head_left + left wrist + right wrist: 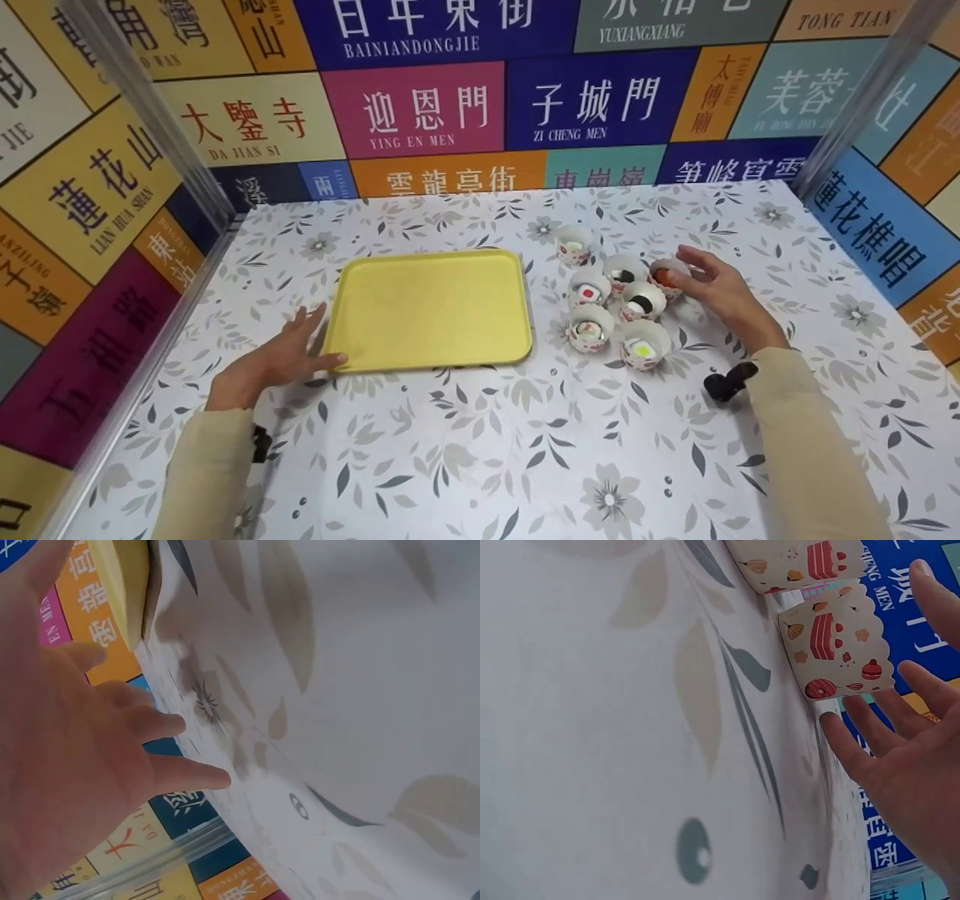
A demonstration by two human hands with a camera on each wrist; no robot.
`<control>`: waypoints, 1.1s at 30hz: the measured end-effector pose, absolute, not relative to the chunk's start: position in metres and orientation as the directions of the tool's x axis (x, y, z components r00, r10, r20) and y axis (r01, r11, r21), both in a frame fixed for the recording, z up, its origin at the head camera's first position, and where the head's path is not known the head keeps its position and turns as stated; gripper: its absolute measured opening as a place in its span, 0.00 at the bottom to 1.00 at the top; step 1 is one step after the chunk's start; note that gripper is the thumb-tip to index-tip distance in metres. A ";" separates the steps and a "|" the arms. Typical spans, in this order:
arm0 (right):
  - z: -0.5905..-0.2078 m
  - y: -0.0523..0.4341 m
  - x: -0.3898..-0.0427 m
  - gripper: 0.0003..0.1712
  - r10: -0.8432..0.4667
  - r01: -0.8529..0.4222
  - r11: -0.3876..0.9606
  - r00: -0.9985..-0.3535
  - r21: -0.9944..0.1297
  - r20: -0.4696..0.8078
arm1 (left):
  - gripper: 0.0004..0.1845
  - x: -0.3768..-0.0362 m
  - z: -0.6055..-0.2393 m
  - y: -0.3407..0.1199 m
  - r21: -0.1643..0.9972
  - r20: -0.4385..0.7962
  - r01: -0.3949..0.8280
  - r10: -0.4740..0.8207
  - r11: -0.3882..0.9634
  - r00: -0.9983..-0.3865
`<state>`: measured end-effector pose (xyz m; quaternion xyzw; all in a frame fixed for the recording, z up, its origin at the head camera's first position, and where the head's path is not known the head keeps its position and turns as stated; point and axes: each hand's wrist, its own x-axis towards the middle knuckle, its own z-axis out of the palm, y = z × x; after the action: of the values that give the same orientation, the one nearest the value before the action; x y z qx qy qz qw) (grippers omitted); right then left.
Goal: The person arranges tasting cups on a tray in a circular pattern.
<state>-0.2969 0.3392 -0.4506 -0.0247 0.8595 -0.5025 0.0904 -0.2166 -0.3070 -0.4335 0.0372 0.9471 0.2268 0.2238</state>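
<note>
Yellow flat plastic tray [431, 309], long side running left to right on the flowery bench [525, 450], nothing in it, left hand [281, 360] flat touching its corner, right hand [716, 289] open by the patterned paper cup with an orange ball [666, 277], six more paper cups [622, 307] holding small treats

Bare tablecloth [480, 450] is lying open along the near side; the yellow tray [431, 309] and clustered paper cups [619, 304] are crowding the middle, walls [82, 225] closing both sides.

We find the tray [431, 309] on the table [525, 450]; the cups [619, 307] stand right of the tray, our left hand [281, 358] at the tray's left edge.
</note>
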 end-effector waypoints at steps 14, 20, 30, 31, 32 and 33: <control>-0.459 0.335 -0.296 0.49 -0.183 0.093 0.390 -0.967 -0.916 -0.177 | 0.62 -0.217 -0.436 -0.307 0.472 -0.472 -0.077 0.178 0.878 -0.863; -0.467 0.340 -0.294 0.48 -0.185 0.074 0.359 -0.971 -0.930 -0.149 | 0.62 -0.216 -0.436 -0.308 0.508 -0.464 -0.069 0.206 0.858 -0.861; -0.474 0.343 -0.295 0.47 -0.124 0.105 0.333 -0.980 -0.937 -0.154 | 0.62 -0.213 -0.439 -0.309 0.559 -0.493 -0.145 0.186 0.816 -0.850; -0.474 0.343 -0.296 0.47 -0.118 0.103 0.338 -0.981 -0.935 -0.151 | 0.62 -0.213 -0.439 -0.309 0.561 -0.492 -0.148 0.184 0.815 -0.851; -0.474 0.343 -0.297 0.47 -0.108 0.103 0.345 -0.983 -0.933 -0.149 | 0.62 -0.214 -0.438 -0.308 0.561 -0.488 -0.144 0.186 0.815 -0.853; -0.473 0.342 -0.298 0.47 -0.096 0.103 0.353 -0.985 -0.930 -0.145 | 0.62 -0.214 -0.438 -0.308 0.564 -0.482 -0.137 0.190 0.814 -0.855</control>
<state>-0.2975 0.3424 -0.4734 0.0021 0.8179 -0.5687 0.0873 -0.2138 -0.3084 -0.4378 0.0146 0.9137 0.3043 0.2688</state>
